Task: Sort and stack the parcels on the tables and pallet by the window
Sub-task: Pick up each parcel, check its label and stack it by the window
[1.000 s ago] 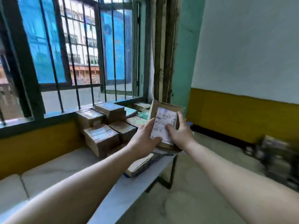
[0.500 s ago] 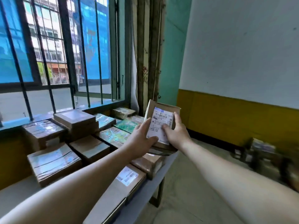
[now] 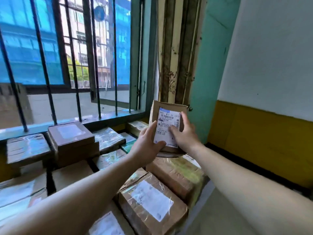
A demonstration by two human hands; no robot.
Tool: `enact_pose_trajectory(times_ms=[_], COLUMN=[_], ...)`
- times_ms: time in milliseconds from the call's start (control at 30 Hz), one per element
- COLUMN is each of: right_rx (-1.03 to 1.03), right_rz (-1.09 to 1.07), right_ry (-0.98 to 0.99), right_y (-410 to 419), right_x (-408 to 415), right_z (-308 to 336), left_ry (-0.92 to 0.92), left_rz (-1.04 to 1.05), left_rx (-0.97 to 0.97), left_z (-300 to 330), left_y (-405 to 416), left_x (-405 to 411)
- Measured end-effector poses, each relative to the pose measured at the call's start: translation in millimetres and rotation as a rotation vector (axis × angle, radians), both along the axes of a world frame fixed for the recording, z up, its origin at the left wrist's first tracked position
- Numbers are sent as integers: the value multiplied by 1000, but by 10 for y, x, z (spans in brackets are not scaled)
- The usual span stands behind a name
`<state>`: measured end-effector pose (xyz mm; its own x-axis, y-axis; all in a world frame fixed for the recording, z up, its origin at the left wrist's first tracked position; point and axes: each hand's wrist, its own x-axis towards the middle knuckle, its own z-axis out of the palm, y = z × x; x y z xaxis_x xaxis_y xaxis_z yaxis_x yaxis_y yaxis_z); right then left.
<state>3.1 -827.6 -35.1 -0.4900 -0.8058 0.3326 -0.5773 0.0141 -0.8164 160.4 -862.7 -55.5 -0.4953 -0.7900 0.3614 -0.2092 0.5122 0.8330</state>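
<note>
Held parcel: a small brown cardboard parcel point(image 3: 166, 126) is carried upright above the far right corner of the table stock, label face toward the person; from the middle of the view it sits at about 2 o'clock.
Shipping label: the white label point(image 3: 166, 127) covers most of the near face; barcodes show, but the print is too small to read.
Left hand: the left hand point(image 3: 149, 144) grasps the parcel's lower left edge, thumb lying across the label's bottom corner.
Right hand: the right hand point(image 3: 183, 133) grasps the right edge, thumb on the label face, fingers hidden behind the box.
Step in hand (judged): placing this parcel into the sorted stock.
Method advised: keep both hands on until the base lies flat on a level top; lay it label up and square to its neighbour.
Nearest support: a film-wrapped parcel point(image 3: 177, 173) lies directly below, at 6 o'clock of the held one; its glossy wrap may let a small box slide.
Surrounding stock: a labelled box point(image 3: 150, 204) lies nearer the person; a brown stack point(image 3: 72, 143) stands at 9 o'clock, below the barred window point(image 3: 76, 65).
</note>
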Motion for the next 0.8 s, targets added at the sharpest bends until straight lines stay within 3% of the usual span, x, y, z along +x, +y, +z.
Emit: enact_pose_trajectory(times_ms=[233, 433, 800], right_rx=[63, 123, 240], right_rz=[201, 329, 442], right_ry=[51, 108, 121], right_y=[-922, -1632, -2757], right_x=[-609, -538, -421], right_z=[-7, -53, -339], left_ry=[0, -34, -39], left_rz=[183, 408, 423], left_rx=[15, 69, 237], left_z=[-116, -146, -339], left_y=[-631, -1019, -1948], left_x=[-545, -499, -383])
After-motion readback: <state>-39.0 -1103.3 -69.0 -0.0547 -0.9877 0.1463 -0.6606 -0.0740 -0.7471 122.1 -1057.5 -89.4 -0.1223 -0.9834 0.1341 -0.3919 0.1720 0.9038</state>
